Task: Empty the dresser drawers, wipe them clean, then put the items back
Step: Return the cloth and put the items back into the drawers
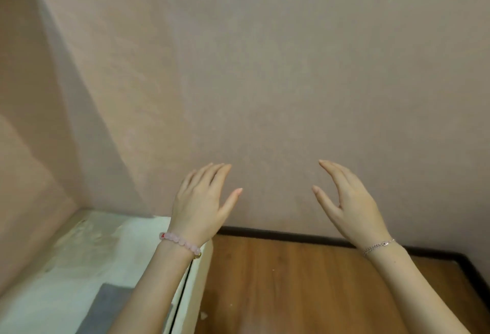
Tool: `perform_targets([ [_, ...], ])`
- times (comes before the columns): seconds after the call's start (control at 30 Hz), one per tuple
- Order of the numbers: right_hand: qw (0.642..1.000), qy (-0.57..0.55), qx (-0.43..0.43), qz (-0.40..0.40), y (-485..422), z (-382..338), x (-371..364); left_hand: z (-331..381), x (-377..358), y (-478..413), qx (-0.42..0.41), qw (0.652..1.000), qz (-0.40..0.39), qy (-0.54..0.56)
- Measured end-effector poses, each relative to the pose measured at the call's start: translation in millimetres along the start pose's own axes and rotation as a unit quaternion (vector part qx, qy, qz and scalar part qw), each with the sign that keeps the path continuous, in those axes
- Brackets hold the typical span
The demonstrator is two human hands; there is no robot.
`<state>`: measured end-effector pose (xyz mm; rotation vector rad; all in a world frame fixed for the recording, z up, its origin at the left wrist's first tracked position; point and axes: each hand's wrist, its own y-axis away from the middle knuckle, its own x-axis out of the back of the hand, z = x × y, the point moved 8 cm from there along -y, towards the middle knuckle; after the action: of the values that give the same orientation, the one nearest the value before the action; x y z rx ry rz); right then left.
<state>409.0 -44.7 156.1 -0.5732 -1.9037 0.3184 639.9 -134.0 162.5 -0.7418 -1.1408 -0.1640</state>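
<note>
Your left hand (201, 201), above the pale whitish counter's (66, 267) right edge, and your right hand (352, 209) both spread wide, fingers straight, empty, touching nothing.

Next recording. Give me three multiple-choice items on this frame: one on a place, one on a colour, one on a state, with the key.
1. Where does the flat grey sheet lie?
A. in an open drawer
B. on the pale dresser top
C. on a chair

2. What colour is the round-bead bracelet on the left wrist?
A. pink
B. black
C. blue

3. How are the left hand and the right hand?
A. both grip a handle
B. both open, holding nothing
C. both clenched in fists

Key:
1 B, the sheet rests flat on the pale top at lower left.
2 A, its beads are pale pink.
3 B, straight fingers are raised before the plain beige wall.
</note>
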Motion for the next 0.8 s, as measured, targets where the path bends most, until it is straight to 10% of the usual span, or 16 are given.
perform_targets([
  [0.8, 0.930, 0.145, -0.322, 0.099, 133.9, 247.4, 164.4, 352.5, -157.8, -89.2, -0.336, 0.924, -0.120, 0.140],
])
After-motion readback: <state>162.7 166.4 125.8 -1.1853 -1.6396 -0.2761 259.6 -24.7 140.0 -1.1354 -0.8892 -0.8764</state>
